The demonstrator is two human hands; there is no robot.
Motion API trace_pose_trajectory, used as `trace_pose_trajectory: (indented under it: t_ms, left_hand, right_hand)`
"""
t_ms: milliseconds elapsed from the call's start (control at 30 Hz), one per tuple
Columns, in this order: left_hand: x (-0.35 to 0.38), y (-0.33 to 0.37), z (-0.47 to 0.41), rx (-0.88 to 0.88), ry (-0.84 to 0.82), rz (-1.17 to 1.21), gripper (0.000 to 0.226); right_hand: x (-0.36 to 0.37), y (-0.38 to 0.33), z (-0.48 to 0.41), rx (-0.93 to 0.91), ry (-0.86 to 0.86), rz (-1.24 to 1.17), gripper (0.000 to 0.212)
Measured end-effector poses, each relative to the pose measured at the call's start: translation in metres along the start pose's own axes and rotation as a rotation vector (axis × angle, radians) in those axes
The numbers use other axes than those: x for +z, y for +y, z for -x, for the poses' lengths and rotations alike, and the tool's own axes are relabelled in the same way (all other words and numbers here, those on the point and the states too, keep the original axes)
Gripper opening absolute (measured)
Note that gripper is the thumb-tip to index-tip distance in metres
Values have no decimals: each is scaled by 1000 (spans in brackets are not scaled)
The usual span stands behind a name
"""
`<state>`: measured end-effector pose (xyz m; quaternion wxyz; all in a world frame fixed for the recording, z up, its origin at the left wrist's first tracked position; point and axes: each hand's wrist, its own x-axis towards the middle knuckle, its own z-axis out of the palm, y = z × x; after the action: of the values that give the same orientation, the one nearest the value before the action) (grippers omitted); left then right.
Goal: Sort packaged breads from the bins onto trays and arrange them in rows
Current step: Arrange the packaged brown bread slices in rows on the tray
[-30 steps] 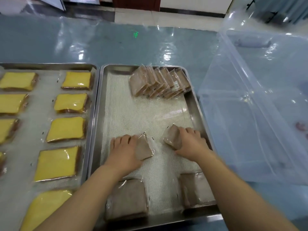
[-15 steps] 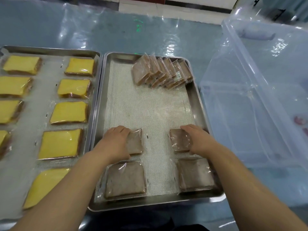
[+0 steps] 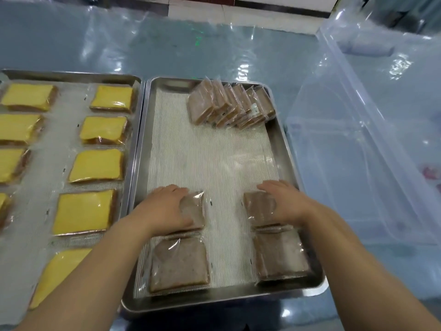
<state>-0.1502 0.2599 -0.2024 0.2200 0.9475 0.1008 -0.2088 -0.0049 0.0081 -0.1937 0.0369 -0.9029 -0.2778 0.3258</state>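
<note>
A steel tray point(image 3: 282, 149) with a white mesh liner lies in front of me. My left hand point(image 3: 164, 206) rests on a wrapped brown bread point(image 3: 194, 207) at the tray's left. My right hand point(image 3: 286, 201) rests on another wrapped brown bread point(image 3: 259, 209) at its right. Both packets lie flat on the liner. Nearer to me lie two more brown breads, one on the left point(image 3: 179, 263) and one on the right point(image 3: 279, 256). A leaning stack of several brown breads point(image 3: 229, 103) stands at the tray's far right corner.
A second tray point(image 3: 71, 76) on the left holds rows of yellow-topped packaged breads point(image 3: 95, 166). A large clear plastic bin point(image 3: 372, 144) stands close to the right of the brown-bread tray. The table is covered in shiny plastic film point(image 3: 167, 48).
Both hands brought their brown breads down and towards me, laying them flat just beyond the two nearest packets. The camera view shifted as well.
</note>
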Motion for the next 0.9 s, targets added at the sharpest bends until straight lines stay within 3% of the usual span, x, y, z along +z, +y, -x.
trace_pose_trajectory:
  t_ms: [167, 500, 567, 667, 900]
  left_hand:
    - [-25, -4, -24, -18, 93, 83, 63]
    - [-93, -10, -119, -51, 231, 117, 49]
    - [-102, -11, -140, -32, 270, 115, 49]
    - [-109, -9, -168, 1, 316, 140, 54]
    - [-93, -15, -213, 10, 387, 170, 61]
  right_hand:
    - [-38, -23, -25, 49, 139, -181, 64]
    - [-113, -64, -123, 50, 529, -287, 29]
    - [-121, -68, -146, 50, 602, -255, 32]
    - [-129, -73, -174, 53, 605, -160, 42]
    - [-124, -77, -200, 8, 499, -125, 36]
